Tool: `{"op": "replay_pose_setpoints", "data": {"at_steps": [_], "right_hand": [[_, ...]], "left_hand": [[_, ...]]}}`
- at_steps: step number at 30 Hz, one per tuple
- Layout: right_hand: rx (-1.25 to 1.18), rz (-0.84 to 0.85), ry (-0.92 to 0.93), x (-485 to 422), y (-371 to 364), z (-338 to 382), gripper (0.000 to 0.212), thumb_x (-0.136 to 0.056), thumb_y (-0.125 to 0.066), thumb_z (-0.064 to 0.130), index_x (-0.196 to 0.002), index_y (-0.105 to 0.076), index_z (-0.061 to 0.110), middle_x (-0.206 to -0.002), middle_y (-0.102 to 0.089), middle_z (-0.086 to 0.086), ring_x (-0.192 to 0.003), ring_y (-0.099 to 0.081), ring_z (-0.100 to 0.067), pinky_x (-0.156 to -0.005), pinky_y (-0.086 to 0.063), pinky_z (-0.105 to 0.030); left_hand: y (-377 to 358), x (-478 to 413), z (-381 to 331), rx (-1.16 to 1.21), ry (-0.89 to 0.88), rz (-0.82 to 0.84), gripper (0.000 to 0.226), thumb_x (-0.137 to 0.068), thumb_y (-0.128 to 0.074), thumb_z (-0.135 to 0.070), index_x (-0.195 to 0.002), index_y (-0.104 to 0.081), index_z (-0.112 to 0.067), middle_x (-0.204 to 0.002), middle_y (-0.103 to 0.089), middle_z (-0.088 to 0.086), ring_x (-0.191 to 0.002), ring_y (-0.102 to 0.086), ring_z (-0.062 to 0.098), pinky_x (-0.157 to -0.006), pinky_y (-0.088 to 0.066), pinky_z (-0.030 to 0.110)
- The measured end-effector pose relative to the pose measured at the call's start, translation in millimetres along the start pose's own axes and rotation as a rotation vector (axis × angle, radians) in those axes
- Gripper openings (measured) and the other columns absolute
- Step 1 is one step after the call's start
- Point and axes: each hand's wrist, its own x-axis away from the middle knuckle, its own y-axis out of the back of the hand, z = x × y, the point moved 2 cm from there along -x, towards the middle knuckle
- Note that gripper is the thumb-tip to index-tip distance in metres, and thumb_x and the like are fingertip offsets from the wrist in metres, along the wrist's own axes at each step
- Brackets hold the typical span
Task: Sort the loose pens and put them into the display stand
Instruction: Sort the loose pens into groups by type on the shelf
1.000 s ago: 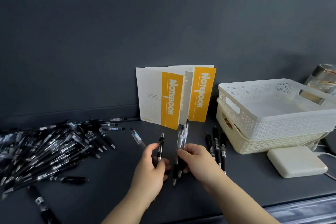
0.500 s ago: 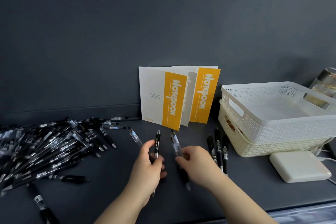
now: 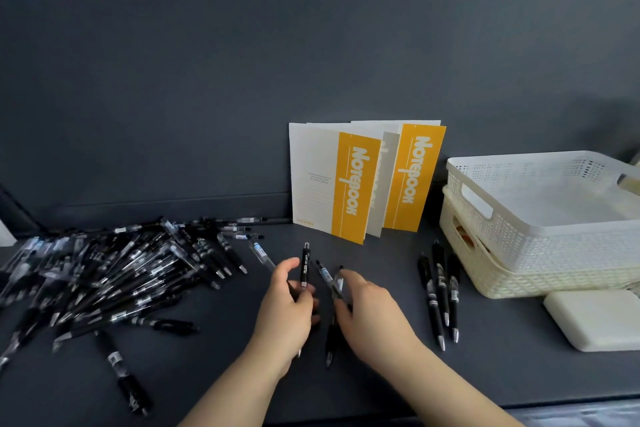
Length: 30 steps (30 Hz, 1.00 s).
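Left hand (image 3: 289,308) closed on one black pen (image 3: 304,269), near upright, clicker end up. Right hand (image 3: 367,305) gripping clear-barrelled pens (image 3: 327,279), long axes tilted, upper ends leaning left, tips low. Both held above bench (image 3: 207,374) centre. Loose pile (image 3: 114,270) at left; three sorted pens (image 3: 441,291) parallel at right, tips toward viewer.

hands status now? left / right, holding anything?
Left hand: closed on a black pen, held upright.
Right hand: closed on clear-barrelled pens; exact count cannot be told.
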Motion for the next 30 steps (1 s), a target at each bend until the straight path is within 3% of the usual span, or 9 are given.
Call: {"op": "replay_pose_setpoints", "data": {"at_steps": [4, 6, 10, 13, 15, 20, 23, 25, 30], "right_hand": [[-0.032, 0.048, 0.072, 1.8, -4.4, 5.4, 0.028, -0.096, -0.041, 0.028, -0.110, -0.061, 0.016, -0.104, -0.061, -0.006, -0.095, -0.058, -0.021, -0.080, -0.049, -0.032], [-0.088, 0.095, 0.105, 1.5, -5.4, 5.3, 0.028, -0.096, -0.039, 0.023, -0.097, -0.066, 0.014, -0.098, -0.063, -0.007, -0.091, -0.057, -0.019, -0.081, -0.048, -0.030], [-0.230, 0.070, 0.043, -0.1, 4.3, 1.9, 0.027, -0.097, -0.043, 0.021, -0.109, -0.067, 0.020, -0.093, -0.066, 0.004, -0.080, -0.057, -0.004, -0.064, -0.039, -0.007], [-0.300, 0.101, -0.026, -5.6, 6.7, 4.8, 0.024, -0.096, -0.047, 0.026, -0.110, -0.065, 0.020, -0.080, -0.063, 0.008, -0.069, -0.054, -0.004, -0.059, -0.042, -0.012], [-0.235, 0.101, -0.042, -9.0, 6.6, 6.9, 0.026, -0.095, -0.049, 0.028, -0.113, -0.062, 0.016, -0.095, -0.065, 0.001, -0.079, -0.055, -0.009, -0.065, -0.042, -0.017], [-0.123, 0.129, -0.029, -7.5, 2.7, 6.7, 0.029, -0.089, -0.053, 0.025, -0.117, -0.057, 0.018, -0.110, -0.059, -0.004, -0.097, -0.057, -0.017, -0.072, -0.042, -0.020], [-0.089, 0.171, -0.014, -7.2, 1.4, 4.1, 0.036, -0.087, -0.056, 0.018, -0.123, -0.055, 0.020, -0.117, -0.055, -0.005, -0.102, -0.056, -0.019, -0.077, -0.044, -0.020], [-0.081, 0.180, -0.011, -6.1, 1.4, 3.1, 0.038, -0.085, -0.056, 0.014, -0.123, -0.055, 0.020, -0.117, -0.052, -0.005, -0.099, -0.057, -0.020, -0.077, -0.047, -0.022], [0.072, 0.006, -0.063, 3.8, 19.1, -14.2, 0.038, -0.086, -0.048, 0.012, -0.122, -0.053, 0.020, -0.116, -0.048, -0.003, -0.084, -0.060, -0.024, -0.069, -0.051, -0.029]], "left_hand": [[4.0, -1.9, 1.3, -0.035, -0.003, 0.008, 0.048, -0.093, -0.047, -0.001, -0.122, -0.042, -0.039, -0.099, -0.062, 0.002, -0.087, -0.065, 0.019, -0.075, -0.057, 0.035], [6.7, -1.6, 1.0, -0.077, -0.015, 0.018, 0.046, -0.093, -0.048, -0.003, -0.122, -0.040, -0.038, -0.097, -0.064, -0.001, -0.086, -0.064, 0.015, -0.072, -0.053, 0.027], [8.8, 0.8, 0.4, -0.203, -0.105, 0.040, 0.050, -0.091, -0.047, -0.001, -0.125, -0.038, -0.036, -0.091, -0.065, -0.008, -0.079, -0.061, 0.010, -0.071, -0.048, 0.022], [0.8, 4.2, -0.4, -0.239, -0.148, 0.092, 0.053, -0.091, -0.049, -0.001, -0.126, -0.038, -0.039, -0.094, -0.065, -0.009, -0.088, -0.063, 0.010, -0.081, -0.050, 0.025], [-5.7, 5.1, -0.8, -0.247, -0.139, 0.101, 0.052, -0.091, -0.048, -0.001, -0.122, -0.038, -0.042, -0.097, -0.065, -0.007, -0.090, -0.061, 0.009, -0.078, -0.045, 0.019], [-4.0, 1.1, 1.6, -0.232, -0.081, 0.090, 0.050, -0.091, -0.044, -0.001, -0.130, -0.039, -0.033, -0.092, -0.065, -0.002, -0.088, -0.063, 0.017, -0.086, -0.050, 0.036], [1.2, 1.3, -2.1, -0.321, -0.106, 0.105, 0.050, -0.092, -0.042, -0.003, -0.135, -0.037, -0.028, -0.088, -0.061, 0.001, -0.070, -0.056, 0.015, -0.069, -0.047, 0.028], [3.6, 3.6, -4.8, -0.416, -0.142, 0.118, 0.048, -0.093, -0.040, -0.007, -0.137, -0.037, -0.027, -0.086, -0.058, 0.002, -0.062, -0.049, 0.012, -0.058, -0.040, 0.023], [7.1, 15.6, -7.7, -0.889, -0.206, 0.192, 0.052, -0.096, -0.033, -0.024, -0.145, -0.020, -0.035, -0.097, -0.058, -0.005, -0.076, -0.054, 0.014, -0.063, -0.042, 0.029]]}}
